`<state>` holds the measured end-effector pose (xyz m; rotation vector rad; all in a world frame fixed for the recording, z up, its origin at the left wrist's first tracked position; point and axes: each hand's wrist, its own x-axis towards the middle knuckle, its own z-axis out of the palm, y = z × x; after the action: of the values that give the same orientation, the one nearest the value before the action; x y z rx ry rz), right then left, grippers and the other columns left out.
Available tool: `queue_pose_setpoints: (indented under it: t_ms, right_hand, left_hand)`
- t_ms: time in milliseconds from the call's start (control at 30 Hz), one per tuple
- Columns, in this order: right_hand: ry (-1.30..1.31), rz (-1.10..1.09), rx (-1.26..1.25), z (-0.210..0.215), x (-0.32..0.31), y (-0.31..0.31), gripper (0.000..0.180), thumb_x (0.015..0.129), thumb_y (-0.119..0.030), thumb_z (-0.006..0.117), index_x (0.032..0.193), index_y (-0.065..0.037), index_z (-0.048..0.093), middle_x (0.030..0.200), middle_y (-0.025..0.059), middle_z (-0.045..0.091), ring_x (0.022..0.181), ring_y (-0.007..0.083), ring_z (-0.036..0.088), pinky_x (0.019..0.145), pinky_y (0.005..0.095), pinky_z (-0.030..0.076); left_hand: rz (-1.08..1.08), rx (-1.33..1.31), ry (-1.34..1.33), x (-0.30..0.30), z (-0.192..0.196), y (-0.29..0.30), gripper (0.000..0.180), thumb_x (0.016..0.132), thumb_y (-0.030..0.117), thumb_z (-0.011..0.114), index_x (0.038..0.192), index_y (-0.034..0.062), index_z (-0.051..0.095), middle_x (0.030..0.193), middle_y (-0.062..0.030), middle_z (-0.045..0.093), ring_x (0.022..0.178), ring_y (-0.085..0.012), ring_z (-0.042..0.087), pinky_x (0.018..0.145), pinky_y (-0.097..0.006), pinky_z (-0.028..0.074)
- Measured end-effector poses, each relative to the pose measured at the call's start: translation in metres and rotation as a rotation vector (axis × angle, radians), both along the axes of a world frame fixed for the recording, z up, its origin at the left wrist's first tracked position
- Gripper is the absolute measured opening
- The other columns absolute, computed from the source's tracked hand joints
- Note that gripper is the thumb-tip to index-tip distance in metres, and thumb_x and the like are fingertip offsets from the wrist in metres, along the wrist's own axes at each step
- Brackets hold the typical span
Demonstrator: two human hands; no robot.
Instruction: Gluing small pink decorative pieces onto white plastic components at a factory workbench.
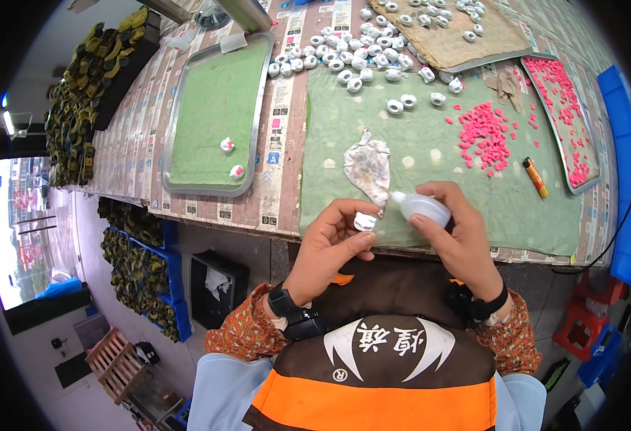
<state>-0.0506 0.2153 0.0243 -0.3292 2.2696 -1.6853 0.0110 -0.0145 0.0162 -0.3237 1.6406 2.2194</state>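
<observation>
Head view, bottle (430,210) and white piece (363,221) in hands (465,243), pink bits (567,104) in tray (585,187)

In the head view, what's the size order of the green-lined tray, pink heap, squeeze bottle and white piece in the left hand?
Largest to smallest, as they look:
1. Green-lined tray
2. Pink heap
3. Squeeze bottle
4. White piece

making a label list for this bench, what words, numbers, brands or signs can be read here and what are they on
I won't copy wording, just where it stands:
Apron: large, legible white characters, plus a small ringed mark.
Table covering: repeated printed strips with pink and blue blocks; much too small to read.
Yellow-orange tube: print too small to read.
Squeeze bottle in the right hand: no print visible.
</observation>
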Motion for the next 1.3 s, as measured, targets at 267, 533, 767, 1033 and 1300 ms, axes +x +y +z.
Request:
queue_pose_setpoints:
  t_ms: [267, 533, 767, 1033, 1300]
  right_hand:
    - [0.209, -0.024, 0.25, -0.01, -0.008, 0.003, 0.026, 0.094, -0.012, 0.069, 0.117, -0.003, 0.063, 0.096, 0.0165, 0.062, 0.081, 0.034, 0.063, 0.069, 0.0409, 0.051]
    - [0.547, -0.189, 0.545, -0.013, -0.051, 0.049, 0.011, 0.089, -0.002, 0.065, 0.1, -0.002, 0.061, 0.096, 0.0152, 0.062, 0.087, 0.0363, 0.063, 0.074, 0.0443, 0.049]
    - [0.659, -0.041, 0.765, -0.018, -0.076, 0.043, 0.007, 0.088, -0.005, 0.064, 0.094, -0.004, 0.06, 0.092, 0.0135, 0.06, 0.091, 0.0353, 0.062, 0.076, 0.0465, 0.051]
    - [0.497, 0.051, 0.763, -0.029, -0.093, 0.051, 0.009, 0.088, -0.006, 0.063, 0.094, -0.003, 0.058, 0.093, 0.0155, 0.061, 0.092, 0.0388, 0.062, 0.076, 0.0482, 0.05]
    - [0.373, 0.099, 0.679, -0.023, -0.101, 0.057, 0.008, 0.088, -0.007, 0.063, 0.092, -0.002, 0.058, 0.09, 0.0173, 0.061, 0.088, 0.0397, 0.062, 0.076, 0.0485, 0.049]
  left_hand:
    - [0.032, 0.016, -0.078, 0.004, 0.0, -0.011, 0.037, 0.106, 0.011, 0.057, 0.142, 0.0048, 0.054, 0.109, -0.0035, 0.063, 0.097, -0.0079, 0.062, 0.083, -0.026, 0.06]
    - [-0.015, 0.016, -0.055, -0.001, 0.002, -0.009, 0.036, 0.106, 0.012, 0.056, 0.141, 0.003, 0.055, 0.106, -0.0053, 0.064, 0.097, -0.0097, 0.064, 0.086, -0.028, 0.06]
    - [-0.042, 0.016, -0.001, -0.007, 0.003, -0.001, 0.04, 0.107, 0.016, 0.057, 0.144, 0.0033, 0.053, 0.115, -0.008, 0.066, 0.101, -0.0118, 0.064, 0.089, -0.03, 0.059]
    - [-0.068, 0.041, -0.011, -0.008, 0.0, 0.0, 0.044, 0.107, 0.018, 0.055, 0.148, 0.0037, 0.051, 0.123, -0.0097, 0.065, 0.106, -0.0129, 0.063, 0.09, -0.031, 0.06]
    - [-0.054, 0.089, -0.017, -0.005, -0.006, 0.002, 0.038, 0.105, 0.014, 0.058, 0.142, 0.0043, 0.052, 0.122, -0.0114, 0.065, 0.105, -0.0145, 0.065, 0.089, -0.032, 0.061]
